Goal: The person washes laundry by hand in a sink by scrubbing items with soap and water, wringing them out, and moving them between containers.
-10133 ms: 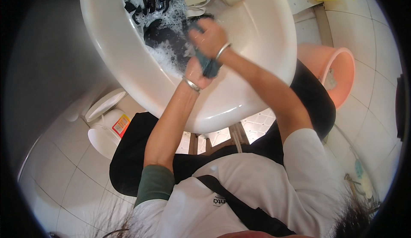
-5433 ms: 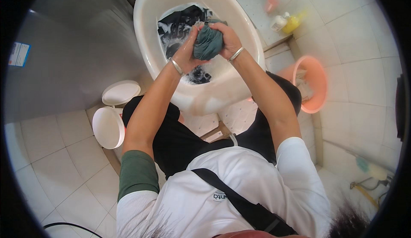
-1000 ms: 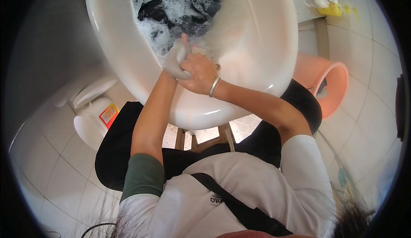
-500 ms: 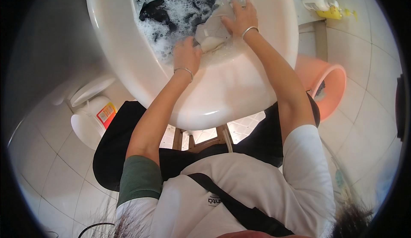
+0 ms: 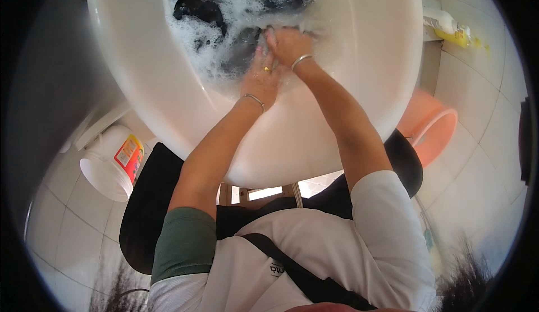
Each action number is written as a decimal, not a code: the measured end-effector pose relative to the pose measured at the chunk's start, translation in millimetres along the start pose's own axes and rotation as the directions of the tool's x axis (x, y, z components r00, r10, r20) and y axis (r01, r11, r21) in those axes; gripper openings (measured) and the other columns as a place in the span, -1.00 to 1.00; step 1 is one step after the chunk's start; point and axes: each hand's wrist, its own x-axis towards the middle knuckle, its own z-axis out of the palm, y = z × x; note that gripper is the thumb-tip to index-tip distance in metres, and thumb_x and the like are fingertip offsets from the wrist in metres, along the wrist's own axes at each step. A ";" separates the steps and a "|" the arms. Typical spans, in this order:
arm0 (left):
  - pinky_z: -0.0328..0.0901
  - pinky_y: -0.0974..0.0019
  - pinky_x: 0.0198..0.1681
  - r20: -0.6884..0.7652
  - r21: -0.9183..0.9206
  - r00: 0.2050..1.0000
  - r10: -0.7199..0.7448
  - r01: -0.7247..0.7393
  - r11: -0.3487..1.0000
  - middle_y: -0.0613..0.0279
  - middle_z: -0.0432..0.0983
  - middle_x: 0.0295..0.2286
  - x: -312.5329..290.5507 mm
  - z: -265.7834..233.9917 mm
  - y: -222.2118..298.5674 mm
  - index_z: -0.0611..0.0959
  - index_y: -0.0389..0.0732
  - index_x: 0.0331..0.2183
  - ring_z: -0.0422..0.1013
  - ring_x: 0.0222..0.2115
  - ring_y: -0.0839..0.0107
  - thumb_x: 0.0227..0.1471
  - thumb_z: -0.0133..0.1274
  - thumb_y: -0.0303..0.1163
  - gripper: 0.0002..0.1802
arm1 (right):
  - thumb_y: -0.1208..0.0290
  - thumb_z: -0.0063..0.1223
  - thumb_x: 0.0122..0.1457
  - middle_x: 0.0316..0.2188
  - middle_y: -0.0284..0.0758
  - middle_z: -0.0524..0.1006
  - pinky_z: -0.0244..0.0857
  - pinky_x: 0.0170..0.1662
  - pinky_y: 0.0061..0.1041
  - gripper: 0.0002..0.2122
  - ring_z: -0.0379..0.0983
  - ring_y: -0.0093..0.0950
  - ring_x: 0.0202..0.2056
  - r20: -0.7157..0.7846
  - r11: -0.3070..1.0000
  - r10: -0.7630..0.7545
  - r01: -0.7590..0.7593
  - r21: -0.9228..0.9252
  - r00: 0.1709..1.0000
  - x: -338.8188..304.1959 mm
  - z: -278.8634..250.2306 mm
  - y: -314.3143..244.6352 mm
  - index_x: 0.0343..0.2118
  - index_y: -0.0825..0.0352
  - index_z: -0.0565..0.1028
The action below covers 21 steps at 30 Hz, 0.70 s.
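Note:
Soapy water (image 5: 247, 9) with foam lies in a white bathtub (image 5: 281, 155), and dark wet cloth (image 5: 199, 6) floats in it. Close together at the tub's near end, my hands are partly in the water. My left hand (image 5: 262, 82), wearing a ring, has its fingers pressed together against my right hand. My right hand (image 5: 289, 45) is curled in just above it, fingertips hidden. What they grip is hidden by splashing, blurred water. A greyish patch of cloth (image 5: 241, 51) shows beneath the surface beside my left fingers. Both wrists carry bracelets.
To the left a white plastic tub (image 5: 106, 169) with a red and yellow label lies tipped on the tiled floor. A pink bucket (image 5: 435, 138) lies on its side to the right. Bottles (image 5: 446, 26), white and yellow, are at the upper right.
My hands have come together, the right one moving left and nearer. The white cloth between them has dropped out of sight, and the water is churned. The view has shifted slightly.

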 end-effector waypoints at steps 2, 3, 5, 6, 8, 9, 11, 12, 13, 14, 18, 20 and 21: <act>-0.33 0.10 0.14 -0.100 -0.058 0.995 -0.002 -0.004 0.998 0.02 -0.16 0.10 -1.7 -3.5 0.3 0.15 -0.06 0.06 -0.24 0.11 -0.01 0.00 -0.24 -0.13 -0.43 | 0.11 -0.24 0.05 -0.41 -0.19 0.47 0.25 -0.32 -0.30 -0.68 0.39 -0.26 -0.36 -0.086 0.996 0.070 -0.074 -0.040 0.994 24.8 4.0 22.4 -0.52 0.25 0.47; -0.33 0.10 0.14 -0.128 -0.055 0.992 0.009 -0.016 0.998 0.01 -0.15 0.10 -3.1 -2.5 -1.3 0.13 -0.06 0.07 -0.25 0.11 0.00 0.01 -0.24 -0.13 -0.42 | 0.13 -0.18 0.00 -0.42 -0.20 0.45 0.24 -0.30 -0.29 -0.72 0.37 -0.25 -0.34 -0.200 0.994 0.058 -0.075 -0.079 0.978 31.3 -6.4 32.0 -0.49 0.24 0.47; -0.34 0.10 0.14 -0.141 -0.046 0.990 0.010 -0.017 0.999 0.01 -0.14 0.10 -4.5 -2.2 0.0 0.11 -0.05 0.08 -0.27 0.11 0.00 0.01 -0.24 -0.13 -0.41 | 0.16 -0.04 -0.08 -0.44 -0.23 0.41 0.22 -0.25 -0.27 -0.76 0.34 -0.24 -0.32 -0.406 0.983 0.020 -0.091 -0.157 0.914 31.6 -28.1 52.5 -0.43 0.22 0.46; -0.34 0.11 0.15 -0.125 -0.033 0.992 0.007 -0.011 0.999 0.01 -0.14 0.09 -3.5 -1.3 0.9 0.10 -0.04 0.08 -0.28 0.11 0.00 0.01 -0.23 -0.14 -0.41 | 0.16 -0.02 -0.11 -0.44 -0.22 0.41 0.20 -0.24 -0.27 -0.75 0.33 -0.23 -0.31 -0.456 0.981 0.031 -0.115 -0.158 0.889 28.7 -31.3 57.3 -0.43 0.22 0.46; -0.33 0.11 0.14 -0.097 0.000 0.995 0.025 -0.025 1.000 0.01 -0.11 0.09 -3.9 -0.3 2.3 0.11 -0.05 0.07 -0.26 0.11 0.01 0.00 -0.22 -0.16 -0.42 | 0.16 0.04 -0.16 -0.42 -0.19 0.40 0.18 -0.24 -0.26 -0.73 0.31 -0.21 -0.31 -0.551 0.974 0.050 -0.162 -0.156 0.833 22.7 -35.4 62.9 -0.43 0.23 0.46; -0.32 0.10 0.14 -0.092 0.025 0.995 0.050 -0.048 0.999 0.00 -0.10 0.08 -3.8 -2.5 1.5 0.13 -0.06 0.06 -0.25 0.11 0.02 0.00 -0.22 -0.17 -0.43 | 0.16 0.06 -0.18 -0.41 -0.19 0.39 0.17 -0.24 -0.26 -0.72 0.30 -0.22 -0.30 -0.524 0.991 0.017 -0.085 -0.107 0.852 16.5 -26.7 63.3 -0.43 0.22 0.46; -0.27 0.09 0.13 -0.024 0.019 0.999 0.030 -0.030 0.999 0.00 -0.06 0.07 -1.3 -10.4 2.9 0.19 -0.08 0.04 -0.20 0.10 0.05 0.00 -0.22 -0.20 -0.47 | 0.16 0.10 -0.22 -0.40 -0.19 0.38 0.15 -0.24 -0.24 -0.71 0.28 -0.22 -0.29 -0.468 0.998 -0.057 0.069 0.008 0.882 2.3 7.0 57.1 -0.42 0.20 0.46; -0.24 0.08 0.12 0.043 -0.014 0.999 -0.015 0.015 1.000 -0.01 -0.05 0.06 -2.0 -16.5 3.6 0.22 -0.10 0.02 -0.18 0.10 0.08 -0.01 -0.22 -0.22 -0.49 | 0.17 0.12 -0.23 -0.40 -0.20 0.38 0.15 -0.25 -0.24 -0.72 0.27 -0.22 -0.28 -0.403 0.986 -0.137 0.162 0.027 0.905 -6.4 7.8 43.3 -0.45 0.20 0.46; -0.20 0.08 0.11 0.117 -0.044 0.992 -0.058 0.063 0.997 -0.01 -0.03 0.06 -4.2 -17.8 3.8 0.25 -0.11 0.00 -0.16 0.09 0.10 -0.01 -0.22 -0.24 -0.51 | 0.17 0.13 -0.24 -0.40 -0.20 0.38 0.16 -0.25 -0.23 -0.73 0.27 -0.23 -0.28 -0.336 0.966 -0.218 0.251 0.057 0.916 -18.8 5.9 25.9 -0.47 0.20 0.47; -0.16 0.09 0.10 0.159 -0.227 0.983 -0.091 0.126 0.966 0.00 -0.02 0.06 -1.2 -8.0 0.5 0.27 -0.13 -0.02 -0.15 0.09 0.10 -0.02 -0.21 -0.26 -0.52 | 0.16 0.11 -0.22 -0.41 -0.21 0.39 0.18 -0.27 -0.23 -0.75 0.28 -0.23 -0.29 -0.311 0.956 -0.261 0.290 0.050 0.914 -28.1 2.2 10.2 -0.50 0.21 0.47; -0.02 0.14 0.04 0.172 -0.361 0.974 -0.144 0.199 0.911 0.03 -0.01 0.06 9.0 18.0 -3.5 0.31 -0.15 -0.04 -0.16 0.09 0.05 -0.06 -0.17 -0.32 -0.53 | 0.17 0.02 -0.13 -0.51 -0.24 0.41 0.21 -0.39 -0.29 -0.79 0.32 -0.25 -0.35 -0.289 0.936 -0.342 0.353 -0.015 0.894 -25.9 18.9 -14.7 -0.62 0.22 0.43; 0.03 0.15 0.02 0.035 -0.226 0.991 -0.129 0.133 0.965 0.04 -0.04 0.07 7.2 9.5 2.0 0.28 -0.11 -0.02 -0.19 0.09 0.01 -0.08 -0.15 -0.35 -0.50 | 0.17 -0.02 -0.08 -0.55 -0.26 0.41 0.22 -0.45 -0.33 -0.77 0.33 -0.27 -0.37 -0.257 0.958 -0.280 0.284 -0.021 0.925 -5.6 27.3 -4.3 -0.66 0.23 0.42; 0.04 0.14 0.02 -0.053 -0.187 0.991 -0.121 0.109 0.976 0.05 -0.07 0.08 4.1 4.0 2.7 0.27 -0.08 -0.01 -0.20 0.10 -0.01 -0.09 -0.14 -0.36 -0.48 | 0.16 -0.04 -0.06 -0.56 -0.26 0.41 0.22 -0.47 -0.34 -0.76 0.34 -0.28 -0.38 -0.209 0.973 -0.223 0.229 0.007 0.952 9.8 27.9 2.3 -0.66 0.22 0.41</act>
